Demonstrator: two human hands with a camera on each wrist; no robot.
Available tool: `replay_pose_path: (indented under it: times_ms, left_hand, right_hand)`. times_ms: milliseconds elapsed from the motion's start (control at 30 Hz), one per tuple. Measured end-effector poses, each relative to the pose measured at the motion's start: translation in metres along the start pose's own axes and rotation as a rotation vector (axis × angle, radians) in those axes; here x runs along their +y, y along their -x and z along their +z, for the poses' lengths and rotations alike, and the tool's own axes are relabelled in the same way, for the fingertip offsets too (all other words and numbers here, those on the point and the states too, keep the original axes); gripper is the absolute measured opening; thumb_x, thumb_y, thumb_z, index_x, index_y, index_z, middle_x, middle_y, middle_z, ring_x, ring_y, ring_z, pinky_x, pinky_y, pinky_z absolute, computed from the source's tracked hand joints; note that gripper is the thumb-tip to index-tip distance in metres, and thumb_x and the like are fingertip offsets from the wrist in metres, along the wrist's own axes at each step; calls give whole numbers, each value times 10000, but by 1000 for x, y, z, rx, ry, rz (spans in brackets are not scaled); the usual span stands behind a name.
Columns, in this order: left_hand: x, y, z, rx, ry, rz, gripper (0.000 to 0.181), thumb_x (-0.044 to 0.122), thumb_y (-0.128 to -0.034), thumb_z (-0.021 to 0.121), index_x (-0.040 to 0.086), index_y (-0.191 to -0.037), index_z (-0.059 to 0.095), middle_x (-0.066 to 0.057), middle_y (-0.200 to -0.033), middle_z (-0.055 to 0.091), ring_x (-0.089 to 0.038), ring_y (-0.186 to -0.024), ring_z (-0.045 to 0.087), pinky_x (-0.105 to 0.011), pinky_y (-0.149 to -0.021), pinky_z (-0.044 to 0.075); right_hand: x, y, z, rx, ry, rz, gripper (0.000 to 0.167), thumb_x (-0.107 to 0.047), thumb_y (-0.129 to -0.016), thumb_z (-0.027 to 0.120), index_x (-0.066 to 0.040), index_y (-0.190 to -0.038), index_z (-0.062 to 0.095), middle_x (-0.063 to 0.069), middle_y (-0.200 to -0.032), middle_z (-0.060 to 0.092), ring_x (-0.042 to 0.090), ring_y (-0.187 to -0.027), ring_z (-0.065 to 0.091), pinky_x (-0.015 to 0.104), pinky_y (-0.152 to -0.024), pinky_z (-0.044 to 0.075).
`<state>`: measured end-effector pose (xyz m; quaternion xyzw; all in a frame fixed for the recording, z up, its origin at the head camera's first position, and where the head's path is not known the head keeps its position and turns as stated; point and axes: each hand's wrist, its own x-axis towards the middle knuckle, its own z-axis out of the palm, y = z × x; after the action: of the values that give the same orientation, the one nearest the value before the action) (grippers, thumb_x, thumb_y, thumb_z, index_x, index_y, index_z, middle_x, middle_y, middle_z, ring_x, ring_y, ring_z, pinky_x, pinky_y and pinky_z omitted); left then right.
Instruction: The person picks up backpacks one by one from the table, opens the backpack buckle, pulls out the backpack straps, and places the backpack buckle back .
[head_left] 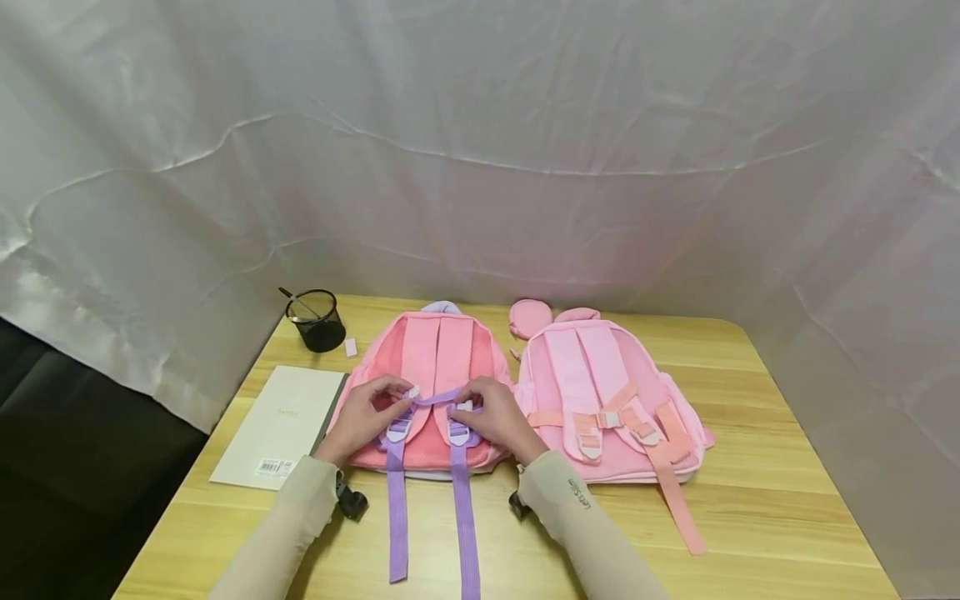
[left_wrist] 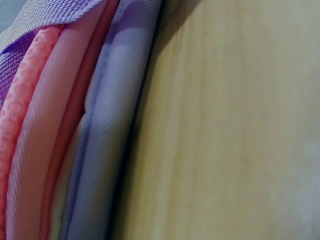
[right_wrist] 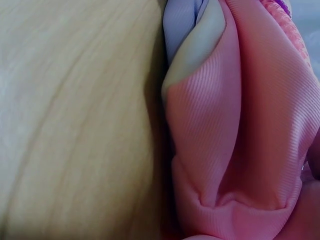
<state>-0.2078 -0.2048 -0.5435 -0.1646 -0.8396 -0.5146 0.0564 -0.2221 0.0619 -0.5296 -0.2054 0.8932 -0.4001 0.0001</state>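
Observation:
A coral pink backpack (head_left: 491, 354) lies with its shoulder straps facing up. Across those straps runs a short purple strap (head_left: 437, 398) with a white buckle half near each end. My left hand (head_left: 362, 414) pinches the left buckle half (head_left: 412, 392) between thumb and fingers. The other buckle half (head_left: 465, 407) is pinched by my right hand (head_left: 495, 414). Two long purple webbing ends (head_left: 397, 521) hang toward the front edge. In the left wrist view the bag's layered side (left_wrist: 45, 130) shows; in the right wrist view, its pink side pocket (right_wrist: 210, 125).
Right of it lies a light pink backpack (head_left: 551, 375) with orange straps, a round pink pouch (head_left: 530, 318) behind. At the left are a notebook (head_left: 281, 421), a black mesh pen cup (head_left: 324, 333) and a small pink block (head_left: 351, 347).

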Motion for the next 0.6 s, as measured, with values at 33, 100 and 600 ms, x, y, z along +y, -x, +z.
replay_pose_path:
  times_ms: [33,100,600]
  left_hand:
    - [0,0,0,0,1,-1,208,222,-940,781,151,-1130,733,-10,-993,754,-105,-897,692,-222,-841,557]
    - [1,-1,1,-1,2,-4,206,222,-937,785,158,-1126,732,-3,-992,755,-104,-899,695,-221,-843,557]
    - [3,1,2,14,-7,-25,229,175,-931,787,128,-1148,729,-35,-998,756,-158,-906,697,-251,-835,561]
  right_hand:
    - [0,0,0,0,2,3,131,-231,-850,852,-150,-913,770,-20,-859,645,104,-791,545,266,-745,473]
    - [1,0,-1,0,2,3,131,-229,-847,854,-149,-910,773,-20,-851,638,106,-792,541,266,-747,467]
    - [-23,-6,-6,54,-9,-151,201,-164,-898,801,-131,-1091,758,23,-1036,699,196,-945,626,340,-839,538]
